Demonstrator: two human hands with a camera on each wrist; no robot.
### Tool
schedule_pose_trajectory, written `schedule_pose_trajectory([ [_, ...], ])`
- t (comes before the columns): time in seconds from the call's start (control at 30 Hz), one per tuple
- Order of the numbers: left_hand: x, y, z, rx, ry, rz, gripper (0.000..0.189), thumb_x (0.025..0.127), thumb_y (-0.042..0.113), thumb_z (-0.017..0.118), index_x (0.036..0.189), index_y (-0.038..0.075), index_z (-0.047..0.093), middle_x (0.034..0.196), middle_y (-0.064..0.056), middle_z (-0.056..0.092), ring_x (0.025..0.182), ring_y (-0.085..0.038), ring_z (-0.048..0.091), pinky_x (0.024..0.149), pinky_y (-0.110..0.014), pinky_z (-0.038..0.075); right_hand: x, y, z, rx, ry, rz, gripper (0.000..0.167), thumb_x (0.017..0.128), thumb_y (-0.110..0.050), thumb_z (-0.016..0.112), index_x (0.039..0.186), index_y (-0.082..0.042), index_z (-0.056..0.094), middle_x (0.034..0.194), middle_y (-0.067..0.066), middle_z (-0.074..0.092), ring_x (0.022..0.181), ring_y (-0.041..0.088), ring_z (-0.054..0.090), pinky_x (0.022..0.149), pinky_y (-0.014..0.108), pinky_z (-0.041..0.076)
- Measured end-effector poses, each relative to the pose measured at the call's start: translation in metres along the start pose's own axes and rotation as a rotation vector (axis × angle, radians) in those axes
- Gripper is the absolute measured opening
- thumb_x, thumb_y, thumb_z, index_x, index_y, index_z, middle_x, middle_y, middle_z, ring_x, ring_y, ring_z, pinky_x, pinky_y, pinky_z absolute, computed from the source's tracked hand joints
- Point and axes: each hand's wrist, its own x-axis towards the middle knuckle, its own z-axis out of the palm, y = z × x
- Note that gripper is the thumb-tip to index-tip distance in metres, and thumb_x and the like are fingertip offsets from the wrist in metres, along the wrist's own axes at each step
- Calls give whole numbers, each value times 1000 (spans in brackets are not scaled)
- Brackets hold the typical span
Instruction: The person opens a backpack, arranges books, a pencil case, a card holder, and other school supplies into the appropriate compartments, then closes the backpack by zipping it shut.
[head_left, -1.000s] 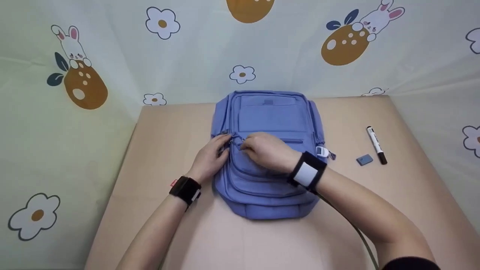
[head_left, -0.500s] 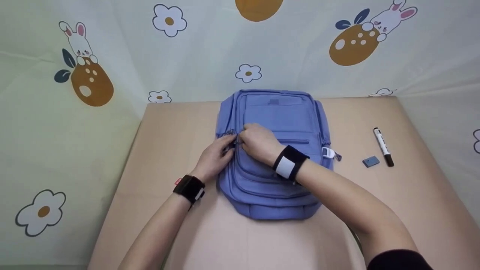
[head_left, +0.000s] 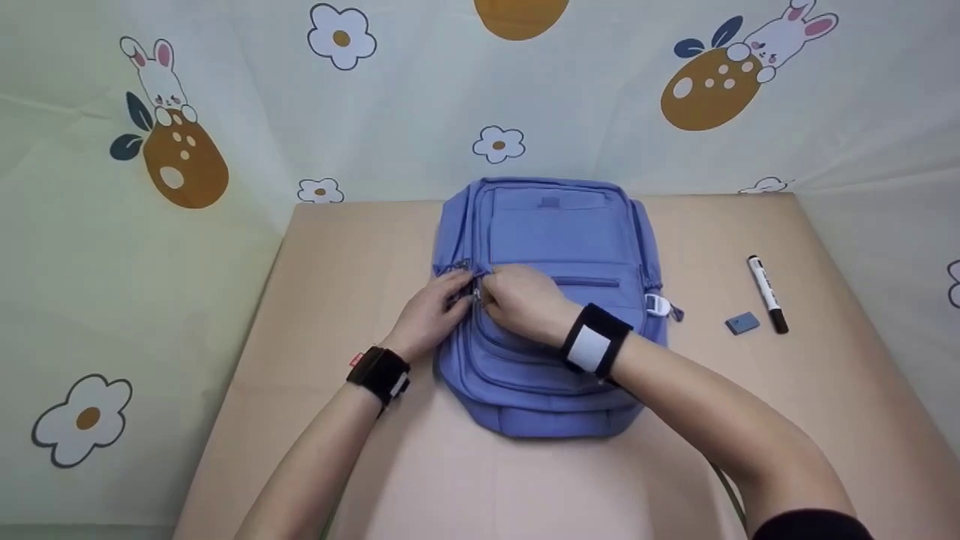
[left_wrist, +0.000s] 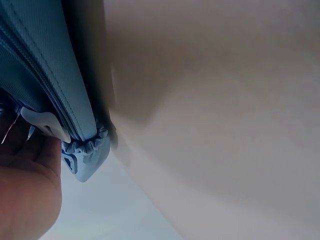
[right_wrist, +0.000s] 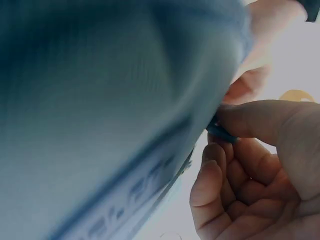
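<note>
A blue backpack [head_left: 555,232] lies front side up on the table. At its left edge, beside the zip, my left hand [head_left: 431,311] grips the bag's side, thumb and fingers at the seam. In the left wrist view a grey strap-like tab [left_wrist: 46,122] lies against those fingers. My right hand [head_left: 529,300] is curled close beside the left one, over the front pocket's left side. In the right wrist view its thumb and forefinger pinch a small blue zipper pull [right_wrist: 222,133]. Its palm is turned inward and the other fingers are bent.
To the right on the tan table [head_left: 337,247] lie a blue-grey eraser-like block [head_left: 742,323] and a black-and-white marker [head_left: 766,292]. A white tag [head_left: 658,305] hangs at the bag's right side. A patterned curtain [head_left: 405,90] encloses the back and sides.
My right hand moved up and left along the zip, then back down slightly. The left hand keeps its place at the bag's edge. The head view has shifted a little.
</note>
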Motion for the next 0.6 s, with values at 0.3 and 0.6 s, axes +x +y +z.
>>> schedule_pose_trajectory([
  [0.3,-2,2,-2,7,27,30,50,102,13,60,150,4,50,153,-15,49,143,-28,43,119,-38,31,-21,-9,-5,51,-20,-15,4,89,-6,68,87,-9,70,83,5,69,77,27,66,73,43,55],
  [0.6,-6,0,-10,212,198,411,37,90,-4,68,125,6,69,131,-10,64,126,-26,58,108,-36,45,-22,-7,-2,73,-6,-9,7,90,-4,67,92,-7,72,88,6,72,82,27,68,76,42,56],
])
